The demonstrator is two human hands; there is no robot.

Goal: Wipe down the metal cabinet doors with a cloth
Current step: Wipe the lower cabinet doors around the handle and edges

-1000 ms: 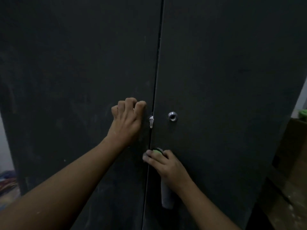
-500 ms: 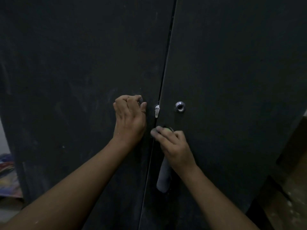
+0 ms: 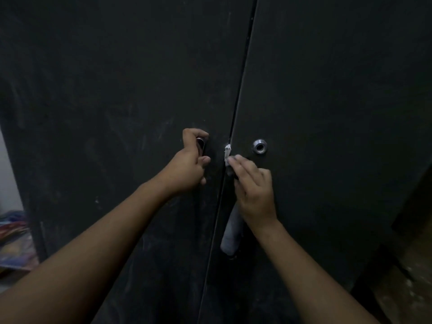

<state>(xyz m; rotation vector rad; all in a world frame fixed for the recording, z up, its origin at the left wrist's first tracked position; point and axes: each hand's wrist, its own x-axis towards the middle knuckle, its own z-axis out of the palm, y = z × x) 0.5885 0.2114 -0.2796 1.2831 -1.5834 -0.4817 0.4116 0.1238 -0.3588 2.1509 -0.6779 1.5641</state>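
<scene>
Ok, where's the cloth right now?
Head view, right of centre: the cloth hangs from under the right hand, against the right door's inner edge, just below the round lock.

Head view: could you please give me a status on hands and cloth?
Left hand grips shiny metal handle. Right hand presses pale grey rolled cloth at seam of dark metal cabinet doors. White scrap at fingers.
</scene>
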